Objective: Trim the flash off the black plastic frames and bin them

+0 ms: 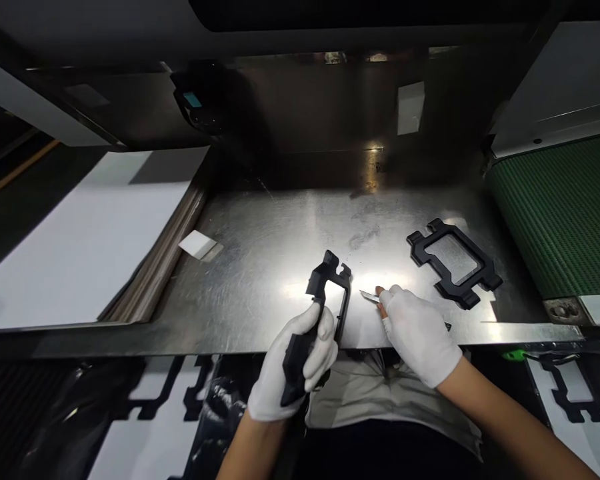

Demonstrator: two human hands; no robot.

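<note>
White-gloved left hand (275, 372) grips an angular black frame (319, 283); right hand (419, 335) clasps a thin-bladed knife (369, 297) over scuffed metal table (260, 267).

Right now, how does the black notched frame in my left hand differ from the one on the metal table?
The held frame is tilted up in your white-gloved left hand; the table frame lies flat. Fingers partly cover the held frame; the table frame is uncovered. Both are black and notched.

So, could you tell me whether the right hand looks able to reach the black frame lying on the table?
Probably yes: the right hand is near the black frame and nothing visible stands between them, though the knife it holds would likely hinder a grasp.
</note>
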